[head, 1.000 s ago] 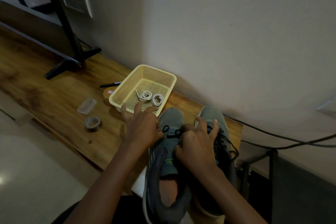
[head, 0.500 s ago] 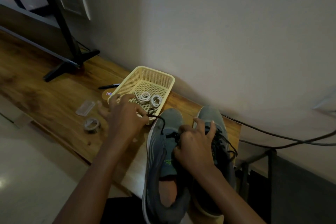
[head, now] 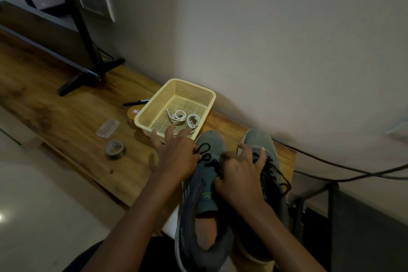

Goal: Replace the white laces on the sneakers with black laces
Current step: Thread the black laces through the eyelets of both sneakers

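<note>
Two sneakers stand side by side at five o'clock in the view, toes toward twelve, on the brown wooden table (head: 66, 117). The left hand (head: 176, 157) lies at the left grey sneaker (head: 205, 196) with its fingers fanned toward eleven, and it seems to pinch a loop of black cord lace (head: 204, 150) at its thumb side. The right hand (head: 238, 174) clamps that sneaker's laced throat between thumb and bent forefinger, its other fingers spread onto the right grey sneaker (head: 260, 139). At eleven o'clock from the toes sits a pale yellow plastic mesh basket (head: 145, 115) holding two coiled white laces (head: 185, 117). A grey tape roll (head: 115, 149) lies at nine o'clock from the left hand.
</note>
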Demonstrator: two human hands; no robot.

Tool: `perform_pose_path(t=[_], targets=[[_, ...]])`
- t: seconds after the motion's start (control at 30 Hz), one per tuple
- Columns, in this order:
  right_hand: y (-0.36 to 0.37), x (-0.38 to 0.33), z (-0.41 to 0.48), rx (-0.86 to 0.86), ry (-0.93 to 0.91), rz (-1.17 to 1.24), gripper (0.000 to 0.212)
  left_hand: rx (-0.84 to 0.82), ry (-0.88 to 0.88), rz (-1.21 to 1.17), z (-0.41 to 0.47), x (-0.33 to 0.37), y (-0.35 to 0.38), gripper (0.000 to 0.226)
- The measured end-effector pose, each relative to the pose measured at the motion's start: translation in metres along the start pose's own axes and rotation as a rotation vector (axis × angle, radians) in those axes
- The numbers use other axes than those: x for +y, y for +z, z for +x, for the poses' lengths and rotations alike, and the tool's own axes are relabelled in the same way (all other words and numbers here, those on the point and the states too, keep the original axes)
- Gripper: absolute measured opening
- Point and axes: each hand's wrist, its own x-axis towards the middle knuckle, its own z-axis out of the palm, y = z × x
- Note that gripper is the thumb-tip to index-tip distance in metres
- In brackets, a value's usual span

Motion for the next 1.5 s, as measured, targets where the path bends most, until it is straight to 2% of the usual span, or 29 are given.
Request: perform_pose_path(t=[0.1,0.2,0.27,0.33,0.37,0.47,0.53,0.6,0.7,0.77,0.93,1.03,1.13,1.27,1.4,1.5], targets=[[-0.001,0.002,-0.001,-0.014,0.01,0.001,0.021,0.104,-0.039,-0.069,0.005,-0.004,0.002,0.018],[-0.001,0.002,-0.001,-0.015,0.016,0.004,0.017,0.271,-0.154,-0.255,0.016,-0.026,-0.002,0.015],[0.0,0.001,-0.001,-0.018,0.018,-0.004,0.018,0.292,-0.199,-0.321,0.019,-0.036,-0.006,0.018],[0.0,0.0,0.0,-0.018,0.017,-0.012,0.02,0.245,-0.191,-0.299,0.018,-0.038,-0.008,0.019],[0.0,0.0,0.0,-0.017,0.018,-0.013,0.021,0.211,-0.171,-0.272,0.016,-0.036,-0.008,0.024],[0.0,-0.002,0.001,-0.021,0.014,-0.015,0.022,0.127,-0.036,-0.218,0.012,-0.028,-0.01,0.068],[-0.001,-0.003,0.001,-0.027,0.012,-0.021,0.025,0.103,0.075,-0.165,0.009,-0.024,-0.01,0.08],[-0.001,-0.003,0.001,-0.029,0.014,-0.021,0.024,0.078,0.152,-0.105,0.007,-0.023,-0.006,0.064],[-0.001,-0.003,0.0,-0.028,0.02,-0.022,0.023,0.067,0.141,-0.063,0.004,-0.02,-0.003,0.02],[-0.001,-0.003,0.0,-0.026,0.022,-0.021,0.023,0.036,0.098,-0.029,0.003,-0.017,-0.001,0.011],[-0.001,-0.002,0.0,-0.031,0.043,-0.028,0.019,0.004,0.044,0.014,0.002,-0.011,0.001,0.014],[-0.001,-0.001,-0.001,-0.043,0.051,-0.031,0.019,0.059,-0.086,-0.09,0.001,-0.011,0.0,0.004],[0.001,0.0,0.0,-0.038,0.05,-0.038,0.018,0.071,-0.118,-0.119,0.0,-0.014,-0.005,0.012],[0.002,0.0,0.0,-0.027,0.033,-0.03,0.012,0.155,-0.051,-0.085,0.0,-0.01,-0.01,0.004],[-0.001,0.011,0.007,0.044,0.04,-0.029,0.025,0.24,0.087,-0.237,0.008,-0.006,-0.01,0.01],[-0.008,0.02,0.013,0.029,0.032,-0.086,0.018,0.228,0.116,-0.202,0.009,0.002,-0.001,0.021]])
